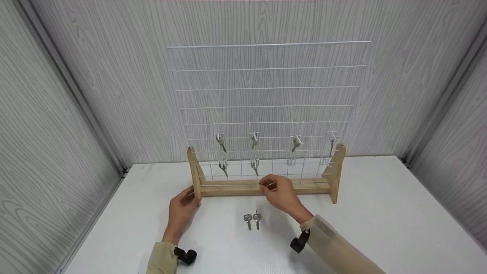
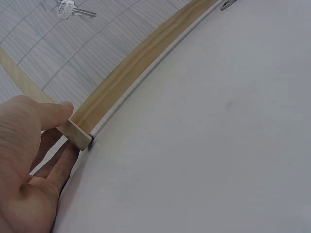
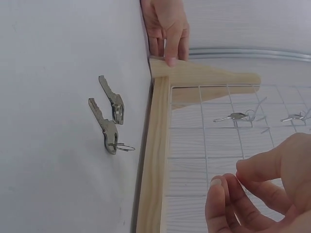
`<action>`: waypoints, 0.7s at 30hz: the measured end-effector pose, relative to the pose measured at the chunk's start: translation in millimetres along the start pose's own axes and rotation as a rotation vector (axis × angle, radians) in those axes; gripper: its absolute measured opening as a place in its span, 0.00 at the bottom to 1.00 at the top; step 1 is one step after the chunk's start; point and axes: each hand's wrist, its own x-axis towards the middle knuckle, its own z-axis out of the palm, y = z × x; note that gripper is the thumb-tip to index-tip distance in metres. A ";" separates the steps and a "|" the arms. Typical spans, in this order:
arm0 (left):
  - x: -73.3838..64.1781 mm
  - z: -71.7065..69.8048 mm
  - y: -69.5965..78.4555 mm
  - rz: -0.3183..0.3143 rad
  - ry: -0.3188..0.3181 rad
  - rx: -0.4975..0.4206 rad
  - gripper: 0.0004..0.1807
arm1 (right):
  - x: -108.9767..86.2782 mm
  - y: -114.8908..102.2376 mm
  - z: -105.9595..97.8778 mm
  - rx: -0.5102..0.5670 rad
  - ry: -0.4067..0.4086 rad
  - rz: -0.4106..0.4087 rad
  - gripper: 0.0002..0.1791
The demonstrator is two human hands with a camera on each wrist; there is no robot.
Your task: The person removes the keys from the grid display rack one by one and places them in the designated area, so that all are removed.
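My left hand [image 1: 180,212] grips the foot of the left end panel [image 2: 76,136] of a wooden stand, thumb on one side and fingers on the other. A white wire grid [image 1: 269,106] rises from this stand. In front of its base rail, my right hand [image 1: 282,193] is raised with bent fingers; thumb and fingertips are close together, and nothing shows between them in the right wrist view. Just above hang a key [image 1: 255,167] and, to its left, another key [image 1: 223,168], both on lower hooks. Two loose keys [image 3: 105,127] lie side by side on the table, one with a ring.
Several more keys hang along the upper hook row, among them a key [image 1: 296,143] right of centre. Two lower hooks [image 1: 291,162] at the right carry no key. The stand's right end panel [image 1: 335,173] stands on the white table [image 1: 380,228]. Patterned walls [image 1: 449,95] enclose the table.
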 end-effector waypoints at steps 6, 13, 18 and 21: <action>-0.5 -0.5 0.4 0.026 -0.006 -0.005 0.29 | 9.8 -7.6 -1.0 0.020 0.051 -0.036 0.06; -0.2 1.2 0.3 0.004 -0.004 0.005 0.28 | 20.5 -12.9 -1.8 0.034 0.122 -0.069 0.06; -0.1 0.8 -0.3 0.015 0.008 0.025 0.28 | 28.6 -17.7 -1.3 0.036 0.163 -0.082 0.07; 0.0 0.4 -1.0 0.027 0.012 0.019 0.28 | 32.6 -19.2 -0.9 0.030 0.174 -0.082 0.08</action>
